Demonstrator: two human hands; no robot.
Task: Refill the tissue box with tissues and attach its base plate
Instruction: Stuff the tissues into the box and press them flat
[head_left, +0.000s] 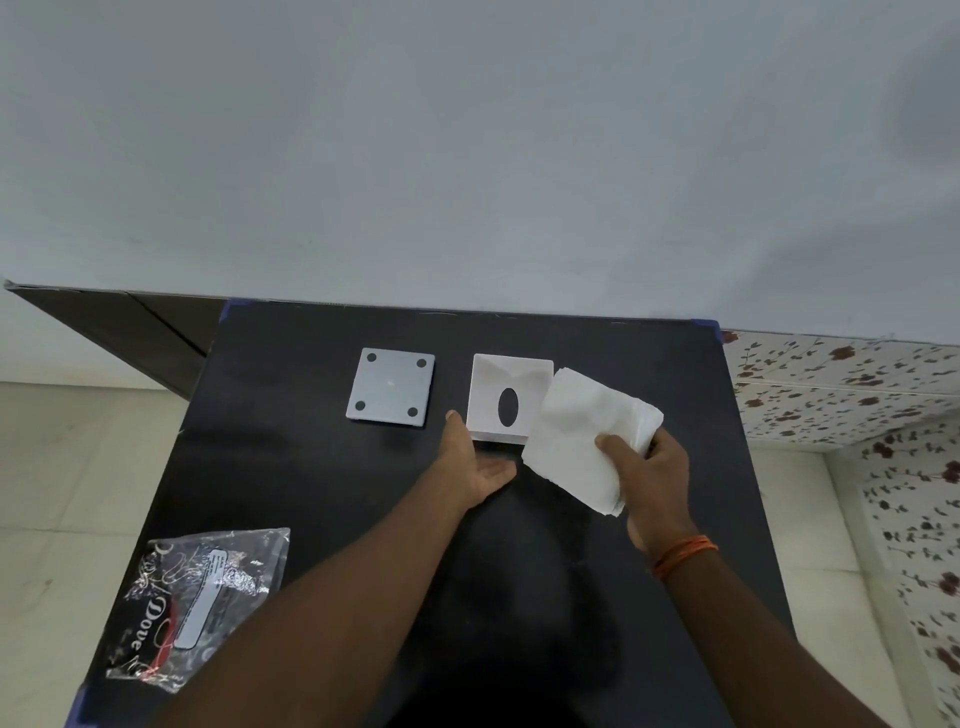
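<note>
Fingers of my right hand are clamped on a soft, crinkled stack of white tissues, thumb on top, the rest curled beneath; the stack is held tilted above the table, overlapping the tissue box's right edge. My left hand is spread flat and loose, grasping nothing, its fingertips just at the box's near left corner.

Matte black table: smooth rectangular top, blue corner guards at the far edge.

Clear crinkled plastic wrapper: glossy, printed with white scrollwork and the word "Dove", lying flat at the near left, well apart from the rest.

White tissue box: rigid, square, smooth plastic, lying upside down with its open underside up; the oval dispensing slot shows dark through the inner floor.

Grey base plate: flat, square, smooth, four round dark pads at its corners, lying just left of the box, not touching it.

Orange thread band: wound round my right wrist.
</note>
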